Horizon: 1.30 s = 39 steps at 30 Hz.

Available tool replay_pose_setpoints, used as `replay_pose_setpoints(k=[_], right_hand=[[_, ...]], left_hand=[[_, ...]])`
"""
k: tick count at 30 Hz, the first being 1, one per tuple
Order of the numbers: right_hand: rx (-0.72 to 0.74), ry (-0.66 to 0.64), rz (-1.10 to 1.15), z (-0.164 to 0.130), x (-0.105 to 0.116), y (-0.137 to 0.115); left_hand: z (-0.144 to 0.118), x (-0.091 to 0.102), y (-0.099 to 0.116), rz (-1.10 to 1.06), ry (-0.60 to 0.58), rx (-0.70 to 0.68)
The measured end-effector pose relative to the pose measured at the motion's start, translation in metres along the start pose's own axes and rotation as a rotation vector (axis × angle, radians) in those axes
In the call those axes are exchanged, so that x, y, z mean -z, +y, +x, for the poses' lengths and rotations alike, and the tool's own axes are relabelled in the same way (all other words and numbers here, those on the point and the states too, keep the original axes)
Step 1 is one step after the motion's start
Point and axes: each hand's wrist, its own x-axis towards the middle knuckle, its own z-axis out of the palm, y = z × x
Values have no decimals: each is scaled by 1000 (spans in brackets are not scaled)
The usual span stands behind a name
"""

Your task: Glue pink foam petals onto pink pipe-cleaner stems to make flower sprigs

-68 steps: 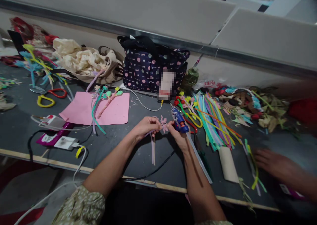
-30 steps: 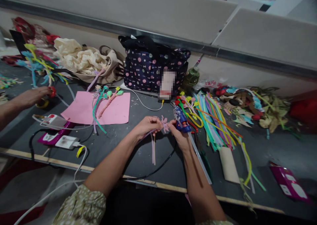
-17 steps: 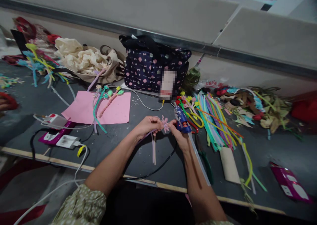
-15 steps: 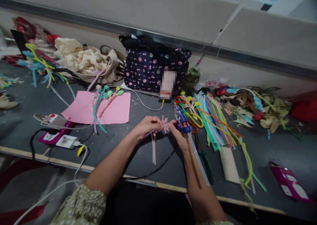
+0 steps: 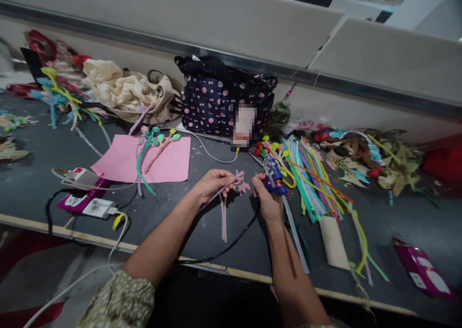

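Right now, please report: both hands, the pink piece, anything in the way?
Left hand: holding pink piece. Right hand: holding glue gun, apart from piece. Black cord nearby, not touching piece.

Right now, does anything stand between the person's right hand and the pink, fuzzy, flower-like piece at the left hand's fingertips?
Nothing visible does: between the right hand and the pink fuzzy piece, only the dark grey tabletop shows. The blue glue gun with a clear stick is on the hand's other side.
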Motion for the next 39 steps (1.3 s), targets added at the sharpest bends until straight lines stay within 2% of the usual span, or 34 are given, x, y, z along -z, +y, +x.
replay_pose_setpoints(k=[3,10,16,22,25,30,39], right_hand=[[15,27,48,1,-2,5],[12,-37,63,1,-4,3],[-25,24,83,0,-6,5],[26,-48,115,-2,-5,3],[10,-48,140,-2,-6,4],[-14,-118,146,-6,-8,0],[-5,-256,61,-16,-9,-7]], left_hand=[[0,-1,-2,6,-1,-1],[0,-3,-4,49,14,-2],[-2,-6,0,-4,35,-11],[-1,-5,2,-66,115,-57],[1,-3,2,-119,167,-111],[2,0,4,-175,287,-162],[1,1,6,-188,346,-229]])
